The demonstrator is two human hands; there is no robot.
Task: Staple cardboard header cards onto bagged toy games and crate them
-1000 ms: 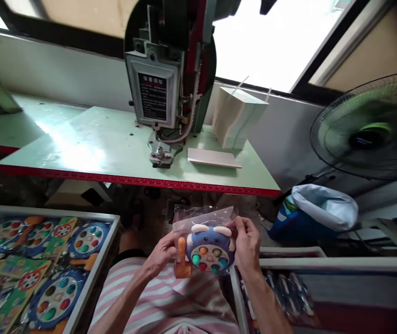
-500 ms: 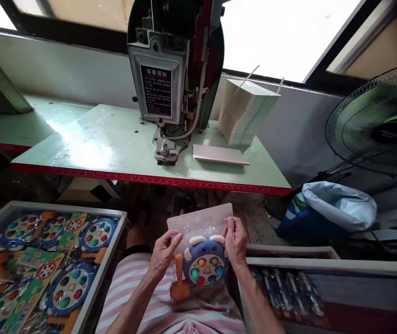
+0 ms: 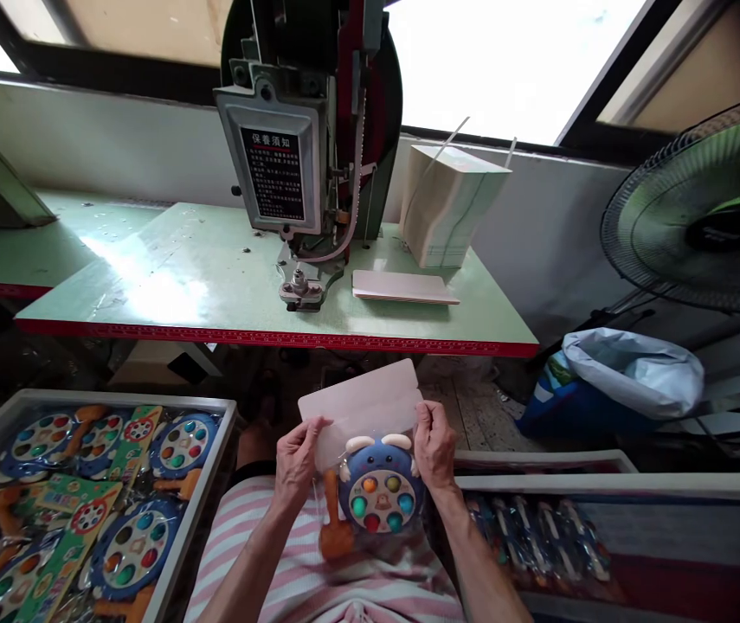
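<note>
Over my lap I hold a clear plastic bag with a blue animal-faced toy and an orange toy hammer inside. A pale cardboard header card lies along the top of the bag. My left hand is closed, thumb and fingers pinching the card and bag at the left corner. My right hand pinches the right side the same way. The toy's round face carries several coloured knobs, and the bag hangs below both hands.
Ahead, a stapling machine stands on a green table with a flat stack of cards and a tall card bundle. A crate of bagged toys is at left. Another bin, a sack and a fan are at right.
The header card has risen and tilts more, its right end higher. My left hand has moved slightly left and now pinches nearer the card's corner. The view has shifted slightly.
</note>
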